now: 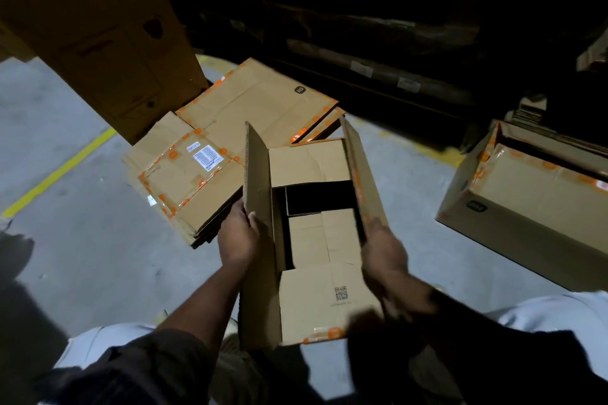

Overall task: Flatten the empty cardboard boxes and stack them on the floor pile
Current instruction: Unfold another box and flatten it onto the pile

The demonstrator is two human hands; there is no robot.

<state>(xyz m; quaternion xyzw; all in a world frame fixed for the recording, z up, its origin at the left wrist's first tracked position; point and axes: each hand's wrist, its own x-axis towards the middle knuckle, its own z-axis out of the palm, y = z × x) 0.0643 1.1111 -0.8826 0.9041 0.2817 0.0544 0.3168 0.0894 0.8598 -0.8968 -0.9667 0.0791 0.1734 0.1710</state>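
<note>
Left hand (237,235) grips the left wall of the box (312,240), thumb hooked over the panel's edge, fingers on the outside. Right hand (385,250) is on the right wall, motion-blurred — fingers look wrapped on the panel near its lower edge, so holding it, though the exact grip is hard to read. Box is held between both hands, in front of the knees, above the floor (82,240). It's open end toward the camera, both side panels standing up, inner flaps partly folded with a dark gap between them; QR print on the near flap, orange tape at the near corner. Pile (210,181) of flattened boxes lies on the floor just beyond and left of the box — top sheet carries a white label and orange tape along its seams. Second box (526,207), still unflattened, sits on the floor to the right, well apart from the hands. Big carton (105,36) stands at upper left, behind the pile. Yellow line (59,174) runs diagonally across the floor on the left. Background is dark; can't make out what's there.
</note>
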